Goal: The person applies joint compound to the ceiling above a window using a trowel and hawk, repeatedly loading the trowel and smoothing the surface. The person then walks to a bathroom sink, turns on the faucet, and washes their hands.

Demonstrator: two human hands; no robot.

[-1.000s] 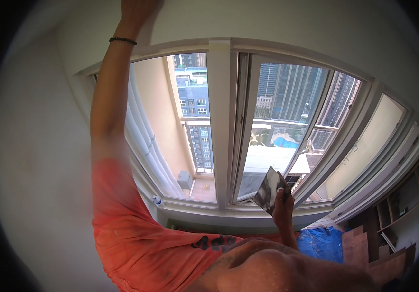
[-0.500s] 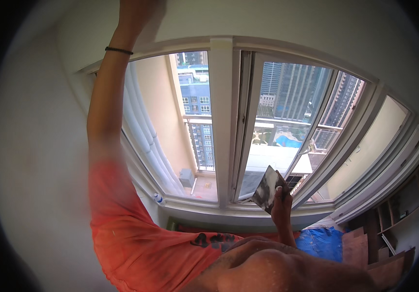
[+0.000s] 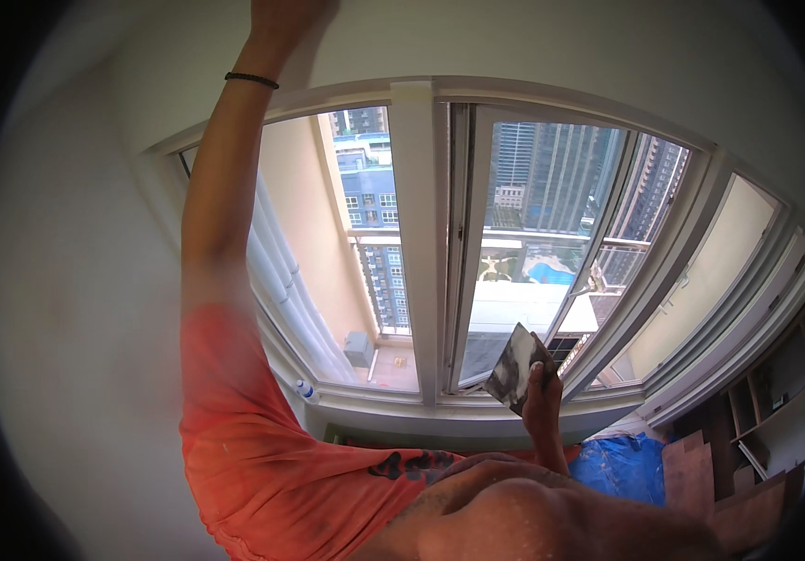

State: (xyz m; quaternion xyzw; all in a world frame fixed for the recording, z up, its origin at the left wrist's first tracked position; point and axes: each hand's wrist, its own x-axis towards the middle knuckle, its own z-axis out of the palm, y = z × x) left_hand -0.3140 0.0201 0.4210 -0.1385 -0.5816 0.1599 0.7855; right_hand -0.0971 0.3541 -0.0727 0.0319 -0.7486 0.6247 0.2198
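My left arm, in an orange sleeve with a dark band at the wrist, reaches up at the left. My left hand point(image 3: 288, 17) is at the pale wall point(image 3: 505, 42) above the window; its fingers are cut off by the top edge, so whatever they hold is hidden. Lower down, my right hand point(image 3: 542, 395) grips a flat four-sided plate point(image 3: 518, 368) by its side, thumb on its face. White paste streaks the plate's dark surface. It is tilted in front of the lower part of the window.
A white window frame point(image 3: 413, 252) with several panes spans the middle. Beyond the glass are a pale curtain point(image 3: 282, 271), a balcony railing and tall buildings. A small bottle point(image 3: 306, 391) stands on the sill. At lower right lie blue sheeting point(image 3: 621, 470), brown boards point(image 3: 689, 472) and shelving.
My left arm and hand have shifted a little to the right along the wall. The plate stays in my right hand, almost unmoved. The window has slid slightly left in view.
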